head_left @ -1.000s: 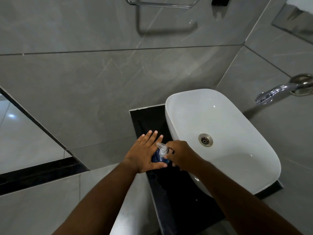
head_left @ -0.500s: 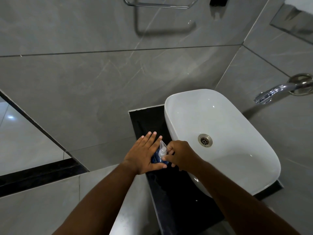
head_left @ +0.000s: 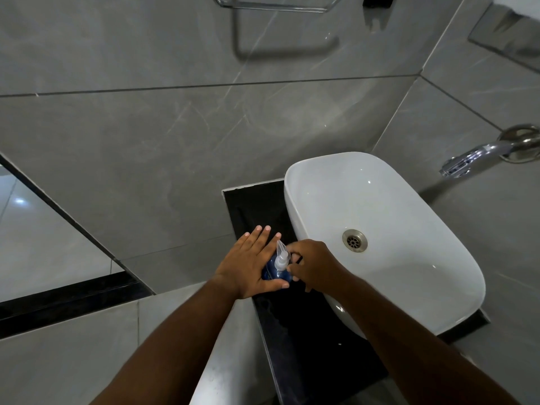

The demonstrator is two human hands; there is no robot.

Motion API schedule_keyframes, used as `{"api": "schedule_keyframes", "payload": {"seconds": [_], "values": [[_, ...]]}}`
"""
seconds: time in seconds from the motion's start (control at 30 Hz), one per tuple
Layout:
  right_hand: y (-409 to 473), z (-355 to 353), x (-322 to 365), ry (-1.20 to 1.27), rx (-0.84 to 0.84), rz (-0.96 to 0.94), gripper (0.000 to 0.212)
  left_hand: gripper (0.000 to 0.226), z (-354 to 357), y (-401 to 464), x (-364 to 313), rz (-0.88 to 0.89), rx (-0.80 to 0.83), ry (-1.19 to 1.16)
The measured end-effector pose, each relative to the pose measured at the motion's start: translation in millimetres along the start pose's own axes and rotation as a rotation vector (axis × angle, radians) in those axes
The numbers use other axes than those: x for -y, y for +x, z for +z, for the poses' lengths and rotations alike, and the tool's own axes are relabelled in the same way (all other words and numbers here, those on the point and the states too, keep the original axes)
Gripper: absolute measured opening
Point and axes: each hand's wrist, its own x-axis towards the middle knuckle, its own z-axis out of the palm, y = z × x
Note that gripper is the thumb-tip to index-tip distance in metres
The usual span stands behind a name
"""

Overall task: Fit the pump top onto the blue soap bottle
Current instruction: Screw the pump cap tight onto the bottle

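Observation:
The blue soap bottle point(head_left: 274, 271) stands upright on the black counter point(head_left: 306, 340), just left of the white basin. My left hand point(head_left: 251, 264) wraps its left side, thumb across the front and fingers stretched out behind it. A clear white pump top point(head_left: 282, 257) sits on the bottle's neck with its nozzle pointing away from me. My right hand point(head_left: 314, 264) pinches the pump's collar from the right. Most of the bottle body is hidden by my hands.
A white oval basin point(head_left: 438, 258) with a metal drain point(head_left: 354, 241) fills the right of the counter. A chrome tap point(head_left: 479, 159) juts from the right wall. Grey tiled walls surround; a towel rail point(head_left: 274, 5) hangs above. The counter's front edge drops off at left.
The pump's nozzle has turned from pointing left to pointing away from me. My right hand's fingers have shifted around the collar. My left hand and the bottle have stayed put.

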Motion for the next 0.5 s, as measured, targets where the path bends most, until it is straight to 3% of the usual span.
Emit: {"api": "schedule_keyframes", "payload": {"seconds": [0.07, 0.27, 0.4, 0.5], "values": [[1.8, -0.1, -1.6, -0.043, 0.001, 0.045, 0.021, 0.101, 0.8, 0.1, 0.7, 0.001, 0.003, 0.006], [-0.3, 1.5, -0.9, -0.023, -0.043, -0.073, 0.029, 0.101, 0.5, 0.8, 0.6, 0.001, 0.010, 0.005], [4.9, 5.6, -1.9, -0.039, -0.088, 0.039, 0.025, 0.100, 1.9, 0.4, 1.1, -0.005, 0.013, 0.010], [2.5, 6.5, -2.7, -0.003, -0.095, -0.030, 0.026, 0.101, 1.5, 0.9, 0.9, -0.003, 0.012, 0.010]]}}
